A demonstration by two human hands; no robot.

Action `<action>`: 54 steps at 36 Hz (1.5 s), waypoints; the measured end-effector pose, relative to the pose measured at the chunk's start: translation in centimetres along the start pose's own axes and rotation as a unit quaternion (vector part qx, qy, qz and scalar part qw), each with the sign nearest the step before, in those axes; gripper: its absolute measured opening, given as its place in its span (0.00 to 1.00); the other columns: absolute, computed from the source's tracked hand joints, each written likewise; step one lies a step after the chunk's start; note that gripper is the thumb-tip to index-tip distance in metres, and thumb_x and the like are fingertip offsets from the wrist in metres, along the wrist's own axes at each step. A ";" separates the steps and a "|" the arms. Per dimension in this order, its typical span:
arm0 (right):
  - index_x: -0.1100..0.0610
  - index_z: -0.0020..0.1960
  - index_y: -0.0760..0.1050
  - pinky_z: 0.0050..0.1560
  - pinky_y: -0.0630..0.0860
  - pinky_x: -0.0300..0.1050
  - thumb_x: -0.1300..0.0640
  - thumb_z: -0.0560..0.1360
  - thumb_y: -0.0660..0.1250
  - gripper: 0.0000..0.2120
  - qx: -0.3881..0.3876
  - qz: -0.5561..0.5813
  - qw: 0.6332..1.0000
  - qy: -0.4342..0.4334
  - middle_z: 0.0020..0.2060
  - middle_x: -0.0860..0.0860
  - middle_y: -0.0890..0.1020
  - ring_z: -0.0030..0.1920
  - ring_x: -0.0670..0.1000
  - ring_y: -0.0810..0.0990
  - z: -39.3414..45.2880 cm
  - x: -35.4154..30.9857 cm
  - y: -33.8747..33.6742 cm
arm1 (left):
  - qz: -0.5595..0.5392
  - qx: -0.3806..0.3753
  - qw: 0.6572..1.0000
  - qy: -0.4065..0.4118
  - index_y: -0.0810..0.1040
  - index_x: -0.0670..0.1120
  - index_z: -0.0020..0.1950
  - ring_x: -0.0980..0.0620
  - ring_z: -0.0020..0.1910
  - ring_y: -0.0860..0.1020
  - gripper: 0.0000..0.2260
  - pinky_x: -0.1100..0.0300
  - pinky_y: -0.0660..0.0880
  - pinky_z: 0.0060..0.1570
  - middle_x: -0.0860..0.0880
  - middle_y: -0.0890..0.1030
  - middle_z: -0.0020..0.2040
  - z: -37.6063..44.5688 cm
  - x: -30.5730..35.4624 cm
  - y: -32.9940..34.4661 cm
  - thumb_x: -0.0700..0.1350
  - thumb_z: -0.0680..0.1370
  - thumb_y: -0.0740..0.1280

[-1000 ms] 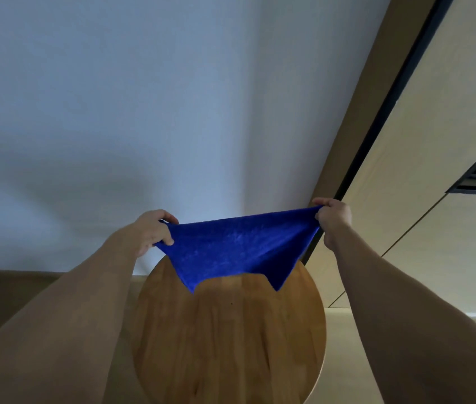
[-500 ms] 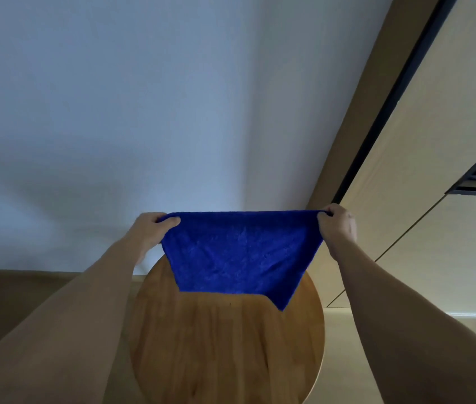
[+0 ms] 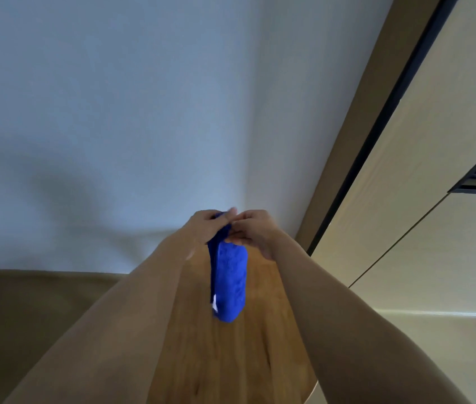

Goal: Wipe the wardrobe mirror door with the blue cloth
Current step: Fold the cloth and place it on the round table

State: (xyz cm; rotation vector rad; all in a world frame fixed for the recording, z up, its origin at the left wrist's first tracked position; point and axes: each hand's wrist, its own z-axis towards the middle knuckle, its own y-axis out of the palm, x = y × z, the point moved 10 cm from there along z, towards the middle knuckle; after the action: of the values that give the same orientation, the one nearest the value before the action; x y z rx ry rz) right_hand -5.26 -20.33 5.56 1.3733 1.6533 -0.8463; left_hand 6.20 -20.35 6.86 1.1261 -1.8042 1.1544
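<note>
Hanging folded at frame centre over the round wooden counter (image 3: 231, 360), the blue cloth (image 3: 229, 282) is being pinched at its top by the left hand (image 3: 206, 225) and right hand (image 3: 252, 231); loosening either grip could be dropping it before reaching the wardrobe (image 3: 423, 176) at right.

Cloth (image 3: 229, 282) above table (image 3: 231, 360)

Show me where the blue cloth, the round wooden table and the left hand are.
blue cloth (image 3: 229, 284), head view, middle of the hanging folded part.
round wooden table (image 3: 231, 360), head view, bare top below the cloth.
left hand (image 3: 206, 225), head view, back of the hand.
</note>
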 end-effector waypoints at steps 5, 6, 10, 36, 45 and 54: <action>0.57 0.32 0.72 0.31 0.74 0.40 0.61 0.73 0.69 0.12 0.079 -0.127 0.988 -0.042 0.27 0.51 0.76 0.28 0.48 0.74 0.5 -0.6 -1.4 | -0.040 -0.125 0.991 0.018 0.77 0.42 0.58 0.47 0.54 0.80 0.15 0.57 0.76 0.52 0.43 0.83 0.52 -0.9 0.4 2.6 0.38 0.72 0.72; 0.57 0.30 0.71 0.31 0.72 0.40 0.60 0.72 0.69 0.13 0.089 -0.140 0.985 -0.051 0.27 0.51 0.75 0.29 0.48 0.72 0.6 -0.8 -1.4 | -0.030 -0.126 0.991 0.014 0.76 0.41 0.59 0.46 0.54 0.80 0.17 0.56 0.76 0.51 0.42 0.82 0.53 -0.9 0.3 2.7 0.33 0.70 0.71; 0.55 0.32 0.74 0.38 0.76 0.44 0.59 0.72 0.70 0.11 0.069 -0.139 0.986 -0.059 0.31 0.50 0.77 0.35 0.49 0.75 0.6 -1.0 -1.0 | -0.002 -0.038 0.999 0.014 0.77 0.40 0.58 0.44 0.52 0.79 0.18 0.51 0.77 0.53 0.41 0.81 0.51 -0.4 0.2 1.3 0.28 0.70 0.66; 0.54 0.39 0.72 0.34 0.71 0.39 0.58 0.73 0.68 0.07 0.148 -0.235 0.958 -0.065 0.36 0.50 0.76 0.37 0.48 0.74 0.8 0.6 -5.8 | 0.142 0.052 0.988 0.010 0.73 0.40 0.47 0.48 0.41 0.70 0.06 0.59 0.66 0.42 0.46 0.73 0.40 1.2 -2.8 -5.4 0.37 0.80 0.58; 0.55 0.49 0.79 0.36 0.72 0.40 0.58 0.75 0.66 0.04 0.222 -0.310 0.913 -0.146 0.41 0.49 0.79 0.38 0.46 0.75 1.7 -5.2 -6.9 | 0.106 0.130 0.986 0.001 0.75 0.38 0.49 0.46 0.34 0.75 0.09 0.57 0.70 0.37 0.42 0.75 0.42 3.3 -1.7 -6.9 0.42 0.80 0.59; 0.53 0.43 0.76 0.42 0.74 0.45 0.61 0.73 0.67 0.04 0.233 -0.251 0.929 -0.139 0.35 0.45 0.76 0.40 0.49 0.75 1.5 -4.7 -8.5 | -0.060 0.089 0.994 0.025 0.76 0.41 0.52 0.55 0.37 0.77 0.04 0.68 0.75 0.38 0.42 0.77 0.47 2.5 -0.3 -5.7 0.37 0.79 0.63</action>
State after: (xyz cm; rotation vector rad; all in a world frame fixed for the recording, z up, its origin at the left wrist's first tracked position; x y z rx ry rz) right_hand -12.98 -25.23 9.09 1.0537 1.6579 -1.7401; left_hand 11.29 -23.86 7.49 1.2769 -1.5986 1.2787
